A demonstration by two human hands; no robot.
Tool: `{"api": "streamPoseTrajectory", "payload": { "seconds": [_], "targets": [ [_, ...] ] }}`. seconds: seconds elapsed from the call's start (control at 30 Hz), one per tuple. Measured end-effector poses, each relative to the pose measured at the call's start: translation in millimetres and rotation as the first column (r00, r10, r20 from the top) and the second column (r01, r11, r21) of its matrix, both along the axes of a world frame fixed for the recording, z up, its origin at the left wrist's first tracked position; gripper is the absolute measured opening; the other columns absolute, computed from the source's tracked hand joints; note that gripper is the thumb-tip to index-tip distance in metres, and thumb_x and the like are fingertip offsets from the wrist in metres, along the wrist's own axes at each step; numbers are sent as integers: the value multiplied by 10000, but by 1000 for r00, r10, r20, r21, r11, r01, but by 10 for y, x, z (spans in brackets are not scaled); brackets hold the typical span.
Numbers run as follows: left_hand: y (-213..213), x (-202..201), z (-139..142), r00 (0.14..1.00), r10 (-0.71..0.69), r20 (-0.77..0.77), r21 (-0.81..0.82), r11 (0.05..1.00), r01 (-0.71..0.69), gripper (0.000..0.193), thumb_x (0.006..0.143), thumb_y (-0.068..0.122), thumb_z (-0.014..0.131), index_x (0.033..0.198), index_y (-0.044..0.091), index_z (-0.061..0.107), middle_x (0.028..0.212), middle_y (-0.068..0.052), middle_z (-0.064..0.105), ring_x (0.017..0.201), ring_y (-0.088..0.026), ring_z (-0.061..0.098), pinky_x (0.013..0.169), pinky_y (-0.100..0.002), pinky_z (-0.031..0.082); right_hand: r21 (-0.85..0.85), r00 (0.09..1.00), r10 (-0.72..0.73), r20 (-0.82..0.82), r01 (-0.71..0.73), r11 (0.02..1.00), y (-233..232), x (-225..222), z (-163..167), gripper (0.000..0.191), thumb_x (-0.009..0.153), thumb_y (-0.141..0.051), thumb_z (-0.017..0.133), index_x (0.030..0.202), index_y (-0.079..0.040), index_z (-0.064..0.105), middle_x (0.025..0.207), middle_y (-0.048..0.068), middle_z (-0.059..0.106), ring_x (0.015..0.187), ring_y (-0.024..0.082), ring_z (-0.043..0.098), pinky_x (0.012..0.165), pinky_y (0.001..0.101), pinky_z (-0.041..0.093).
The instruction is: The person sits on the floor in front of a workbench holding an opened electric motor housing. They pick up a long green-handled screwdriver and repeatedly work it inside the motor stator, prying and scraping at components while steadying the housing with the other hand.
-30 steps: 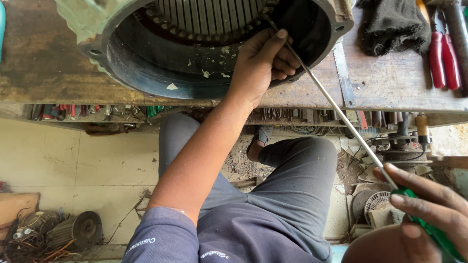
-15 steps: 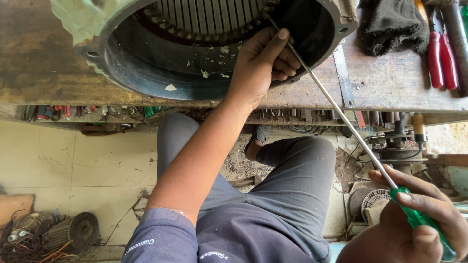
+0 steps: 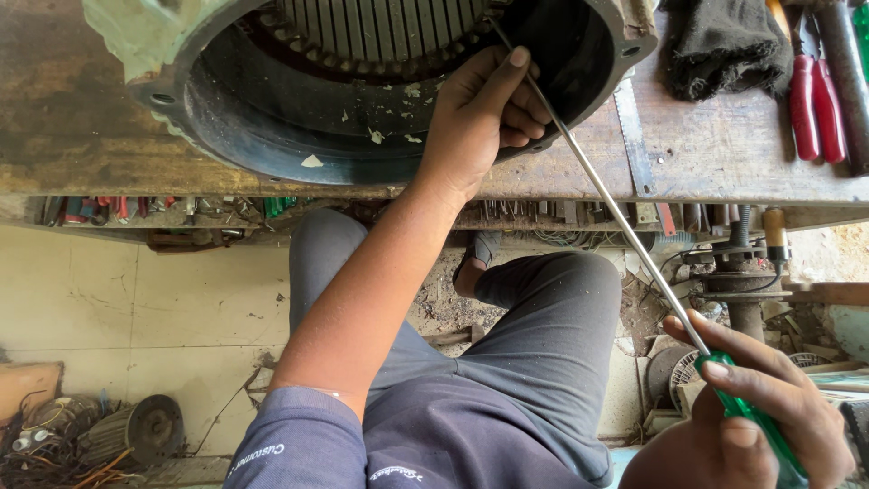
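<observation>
Barely any change from a second ago: right hand (image 3: pixel 751 407) has slid up a little into view at the lower right, left hand (image 3: pixel 480 113) stays put on the motor housing (image 3: pixel 226 100). Long screwdriver (image 3: pixel 615 213) keeps the same diagonal line.

Right hand grip is clamped around the green handle (image 3: pixel 756 421), thumb and forefinger pinching near where the metal shaft starts. Left hand fingers curl loosely against the shaft at the housing rim, forefinger stretched along it, steadying rather than clamping. Tip of the screwdriver goes into the housing near the ribbed slots (image 3: pixel 380 27) at the top edge; the exact contact point is hidden.

Housing lies on its side on the wooden bench (image 3: pixel 724 145), open mouth facing the person, pale flakes on its inner wall. Red pliers (image 3: pixel 810 100) and a dark cloth (image 3: pixel 715 45) lie on the bench to the right, well apart from the hands. Person's knees in grey trousers (image 3: pixel 543 362) are below the bench edge.

To do this well, judging from the pose: keep the left hand close to the tip as a guide, push along the shaft's line from the right hand, small strokes so the tip doesn't skid off the slots.
</observation>
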State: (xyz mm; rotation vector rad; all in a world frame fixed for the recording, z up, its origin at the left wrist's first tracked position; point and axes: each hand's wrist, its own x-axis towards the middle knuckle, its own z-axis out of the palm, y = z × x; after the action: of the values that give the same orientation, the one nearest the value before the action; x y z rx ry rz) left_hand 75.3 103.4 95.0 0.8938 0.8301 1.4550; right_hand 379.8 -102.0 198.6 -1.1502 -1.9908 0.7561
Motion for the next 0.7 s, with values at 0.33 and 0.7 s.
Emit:
{"api": "streamPoseTrajectory", "payload": {
  "seconds": [0.33,0.7],
  "targets": [
    [-11,28,-9,998,46,30,46,998,-48,323,1058,401,603,980,93,659,731,-53,724,632,-102,720,547,-206,557,32,902,-224,-370,253,967,95,-654,159,362,1118,-380,568,1161,-25,624,1199,328,640,1118,372,716,1049,476,606],
    [31,18,18,1000,21,21,-40,999,-20,320,1030,401,617,966,90,657,703,-60,727,589,-105,710,519,-206,544,-34,998,35,51,-33,999,-74,149,5,329,1063,-312,526,1191,-17,594,1360,341,619,1137,253,709,966,321,562]
  ]
}}
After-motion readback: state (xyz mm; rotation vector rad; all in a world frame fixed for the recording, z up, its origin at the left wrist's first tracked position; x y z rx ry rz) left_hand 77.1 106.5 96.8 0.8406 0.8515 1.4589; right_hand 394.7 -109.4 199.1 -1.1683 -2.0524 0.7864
